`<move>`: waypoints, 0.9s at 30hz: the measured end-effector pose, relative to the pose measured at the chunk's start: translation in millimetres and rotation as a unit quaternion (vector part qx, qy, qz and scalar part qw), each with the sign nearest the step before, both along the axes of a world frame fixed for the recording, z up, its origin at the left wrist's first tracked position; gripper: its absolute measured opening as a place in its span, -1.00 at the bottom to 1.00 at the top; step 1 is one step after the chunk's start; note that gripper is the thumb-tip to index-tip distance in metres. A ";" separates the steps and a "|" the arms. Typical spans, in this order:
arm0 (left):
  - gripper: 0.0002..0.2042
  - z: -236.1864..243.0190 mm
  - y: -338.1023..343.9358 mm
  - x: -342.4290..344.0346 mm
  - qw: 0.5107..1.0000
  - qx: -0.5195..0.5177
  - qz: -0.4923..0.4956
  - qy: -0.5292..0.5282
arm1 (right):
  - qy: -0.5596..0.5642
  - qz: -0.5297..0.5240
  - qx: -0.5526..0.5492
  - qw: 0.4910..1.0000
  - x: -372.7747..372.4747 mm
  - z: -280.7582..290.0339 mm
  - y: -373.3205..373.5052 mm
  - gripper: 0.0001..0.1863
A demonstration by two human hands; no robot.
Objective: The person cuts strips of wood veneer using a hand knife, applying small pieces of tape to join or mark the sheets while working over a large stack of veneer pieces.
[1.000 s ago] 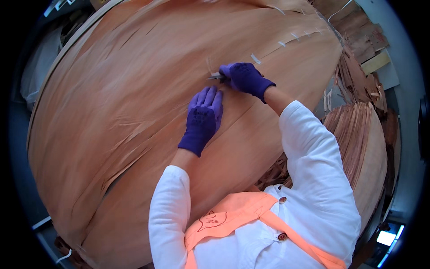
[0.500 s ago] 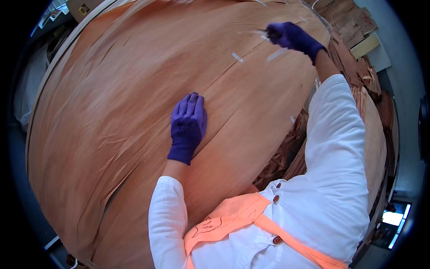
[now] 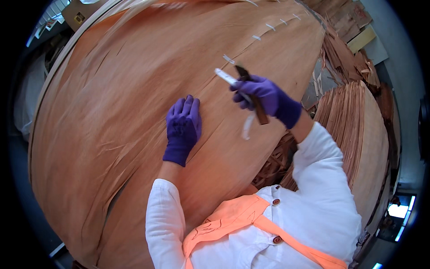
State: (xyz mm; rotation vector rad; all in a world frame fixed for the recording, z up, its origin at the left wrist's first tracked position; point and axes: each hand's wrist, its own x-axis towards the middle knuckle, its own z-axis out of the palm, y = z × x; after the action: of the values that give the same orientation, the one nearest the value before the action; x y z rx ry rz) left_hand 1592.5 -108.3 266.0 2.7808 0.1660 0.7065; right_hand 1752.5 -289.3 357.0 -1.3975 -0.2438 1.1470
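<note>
The left hand (image 3: pixel 181 128) lies flat on a broad, wrinkled wood sheet (image 3: pixel 134 85), above which the right hand (image 3: pixel 264 95) grips a dark tool (image 3: pixel 260 112) and a white strip (image 3: pixel 225 76); short tapes (image 3: pixel 228 58) cross a farther seam (image 3: pixel 244 48), with wood scraps (image 3: pixel 342 18) and a cardboard box (image 3: pixel 81 12) beyond.

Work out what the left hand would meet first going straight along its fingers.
The way looks free: only brown sheet lies ahead of the left hand. The nearest stuck-down tape seems right of its line, though depth is unclear.
</note>
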 end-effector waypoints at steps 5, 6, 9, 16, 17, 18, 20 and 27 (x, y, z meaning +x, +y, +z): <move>-0.67 -4.1 6.5 6.9 0.999 -0.035 -0.038 -0.009 | 0.074 0.000 0.063 0.995 -15.2 -49.9 42.4 -0.72; -0.65 -5.5 5.9 9.6 0.998 -0.047 -0.036 -0.004 | 0.086 -0.004 0.058 0.995 -13.2 -58.0 42.8 -0.72; -0.57 -5.7 7.4 14.3 0.996 -0.081 -0.025 0.009 | 0.109 0.009 0.028 0.994 -17.3 -66.9 40.2 -0.73; -0.43 11.3 9.6 37.9 0.993 0.030 -0.030 0.114 | 0.071 0.013 -0.004 0.997 -23.3 -61.6 34.5 -0.73; -0.43 10.0 10.8 40.0 0.990 0.063 -0.031 0.123 | 0.071 0.008 -0.008 0.997 -22.4 -60.5 34.4 -0.73; -0.43 9.2 12.2 40.9 0.987 0.072 -0.028 0.138 | 0.071 0.004 -0.012 0.997 -21.4 -59.4 33.8 -0.73; -0.43 12.4 11.4 39.7 0.981 0.087 -0.024 0.172 | 0.044 0.008 -0.036 0.998 -22.3 -56.2 32.6 -0.73; -0.45 17.0 7.9 40.4 0.973 0.107 -0.026 0.204 | -0.092 0.093 -0.174 0.976 6.4 -34.9 36.3 -0.78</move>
State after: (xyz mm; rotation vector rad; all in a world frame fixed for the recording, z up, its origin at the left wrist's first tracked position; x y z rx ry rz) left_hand 1633.0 -100.4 283.1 3.0938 0.0990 0.1357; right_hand 1758.9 -253.0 322.1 -1.8255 -0.3217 1.2565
